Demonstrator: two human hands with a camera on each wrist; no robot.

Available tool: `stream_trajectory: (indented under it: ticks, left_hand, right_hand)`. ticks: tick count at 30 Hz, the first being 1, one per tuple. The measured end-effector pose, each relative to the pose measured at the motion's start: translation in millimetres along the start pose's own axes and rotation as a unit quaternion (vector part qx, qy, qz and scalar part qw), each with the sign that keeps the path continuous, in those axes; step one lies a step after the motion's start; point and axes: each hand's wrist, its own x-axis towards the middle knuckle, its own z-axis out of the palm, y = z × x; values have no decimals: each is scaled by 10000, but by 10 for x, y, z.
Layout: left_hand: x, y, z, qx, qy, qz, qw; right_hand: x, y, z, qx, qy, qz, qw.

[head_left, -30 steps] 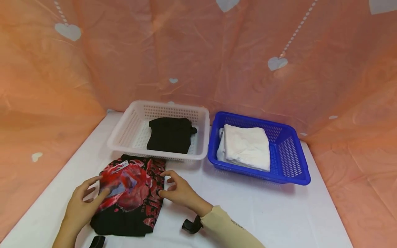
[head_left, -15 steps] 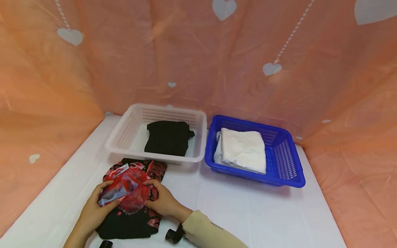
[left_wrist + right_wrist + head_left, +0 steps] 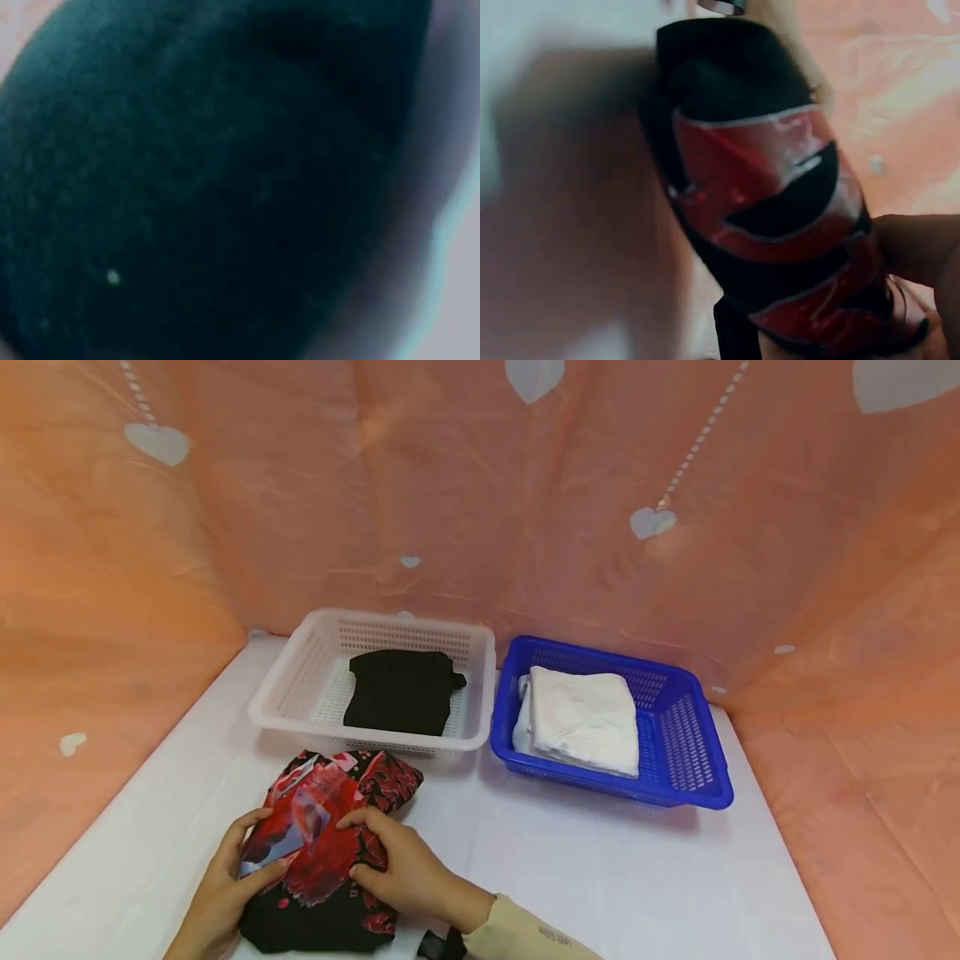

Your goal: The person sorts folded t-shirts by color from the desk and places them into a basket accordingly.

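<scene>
A folded black garment (image 3: 315,918) with a red floral print is gripped from both sides in front of the white basket. My left hand (image 3: 225,881) holds its left edge, fingers on the far side and thumb on top. The right hand (image 3: 408,864) grips the opposite edge, where the cloth bulges. In the right wrist view the thick folded side of the garment (image 3: 780,232) appears raised off the table. Dark cloth (image 3: 202,180) fills most of the left wrist view, hiding the left fingers there. The fingers beneath the garment are hidden.
Behind the garment stands a white basket (image 3: 375,741) holding a folded black garment (image 3: 397,693). To its right, a blue basket (image 3: 607,783) contains folded white cloth (image 3: 585,714). Orange sheeting (image 3: 465,485) encloses the white-covered table (image 3: 600,877) at the back and sides.
Both hands have closed in on the printed garment's sides and taken hold. Its flat shape now bulges, with the far right corner bent, and it has shifted slightly to the right.
</scene>
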Motion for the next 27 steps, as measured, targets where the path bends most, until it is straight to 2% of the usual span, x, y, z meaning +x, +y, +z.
stream_trajectory:
  ticks: [4, 6, 9, 13, 16, 19, 22, 27]
  left_hand:
    - [14, 44, 85, -423, -37, 653, 9970]
    - [50, 90, 144, -588, -26, 1094, 9923]
    - [133, 210, 245, -691, 5, 1658, 9837]
    - [304, 453, 385, -651, -46, 2118, 9751]
    - [484, 657, 468, -610, -126, 2437, 9678]
    - [702, 859, 535, -424, -83, 2703, 9618]
    - [949, 1052, 594, -154, 2, 2928, 9560]
    - [1411, 1256, 662, 175, 66, 3266, 9450]
  right_hand:
    - [-35, -102, -138, -550, 100, -610, 9966]
    - [-49, -149, -228, -686, 166, -771, 9945]
    - [-50, -212, -386, -700, 284, -827, 9937]
    - [8, -275, -623, -649, 655, -685, 9934]
    - [129, -302, -802, -654, 965, -681, 9908]
    - [298, -317, -986, -723, 1245, -788, 9864]
    - [486, -324, -1158, -908, 1615, -906, 9785]
    - [786, -271, -1350, -1103, 2231, -876, 9646]
